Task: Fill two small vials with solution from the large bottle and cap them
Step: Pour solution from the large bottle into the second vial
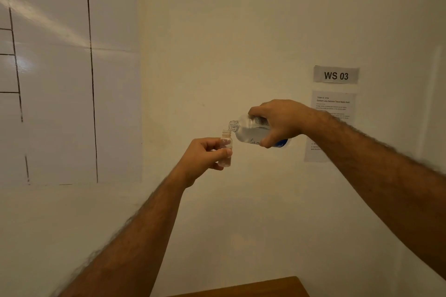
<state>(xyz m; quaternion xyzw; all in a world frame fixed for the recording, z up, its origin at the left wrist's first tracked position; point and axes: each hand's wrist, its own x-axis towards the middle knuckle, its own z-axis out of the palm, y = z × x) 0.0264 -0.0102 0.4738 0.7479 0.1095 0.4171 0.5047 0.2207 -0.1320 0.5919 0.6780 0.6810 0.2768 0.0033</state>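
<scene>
Wooden surface (243,289) edge lowest in view. Left hand (200,159) pinches vial (225,149) upright, uncapped. Right hand (280,120) wraps bottle (251,131), tipped near-level, mouth just above and right of vial's mouth. Stream possibly running; I can't tell.

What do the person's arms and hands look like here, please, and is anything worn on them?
Both forearms are bare and hairy, with no sleeve reaching into view. The left hand and the right hand wear no gloves. No ring, watch or wristband shows on either, and no markings can be seen. Both arms look slightly blurred at their edges.
</scene>
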